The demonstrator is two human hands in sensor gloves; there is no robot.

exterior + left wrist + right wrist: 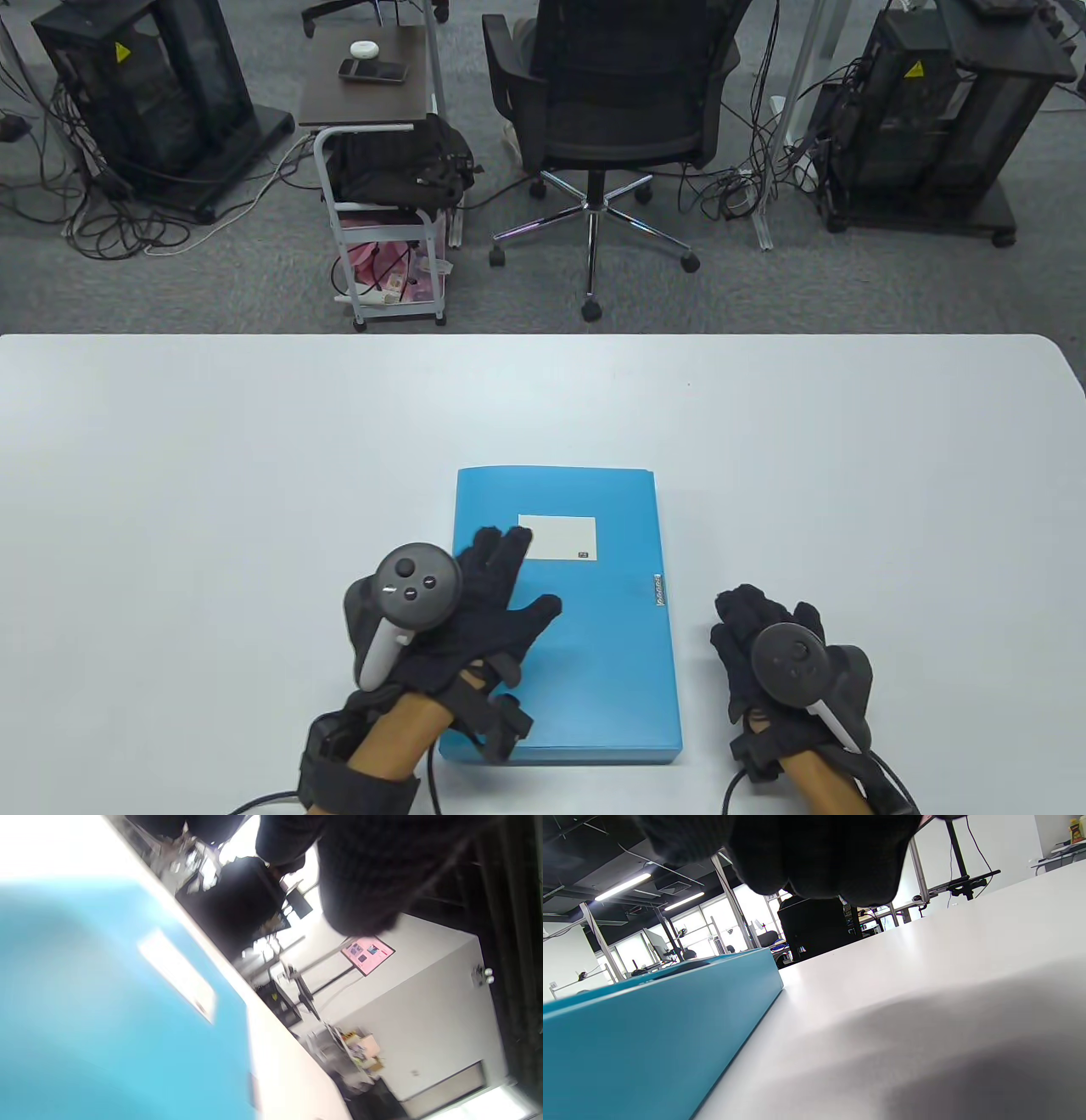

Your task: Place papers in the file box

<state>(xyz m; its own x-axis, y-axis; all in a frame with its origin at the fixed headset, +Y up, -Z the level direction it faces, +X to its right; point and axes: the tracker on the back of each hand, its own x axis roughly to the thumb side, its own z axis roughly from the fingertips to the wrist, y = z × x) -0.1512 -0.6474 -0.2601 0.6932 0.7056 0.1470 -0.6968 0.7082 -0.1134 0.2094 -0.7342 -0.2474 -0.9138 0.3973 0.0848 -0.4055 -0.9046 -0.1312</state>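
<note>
A blue file box (594, 628) lies flat and closed on the white table (254, 475), with a white label (557, 537) on its lid. My left hand (501, 586) lies on the left part of the lid, fingers spread out flat. My right hand (755, 628) sits on the table just right of the box, fingers curled, holding nothing. The left wrist view shows the blue lid (93, 1018) and label (178, 974) blurred. The right wrist view shows the box's side wall (649, 1035) on the left. No papers are in view.
An office chair (611, 127) and a small cart (382, 170) stand on the floor beyond the table's far edge. Black equipment racks (136, 93) stand at the back left and back right.
</note>
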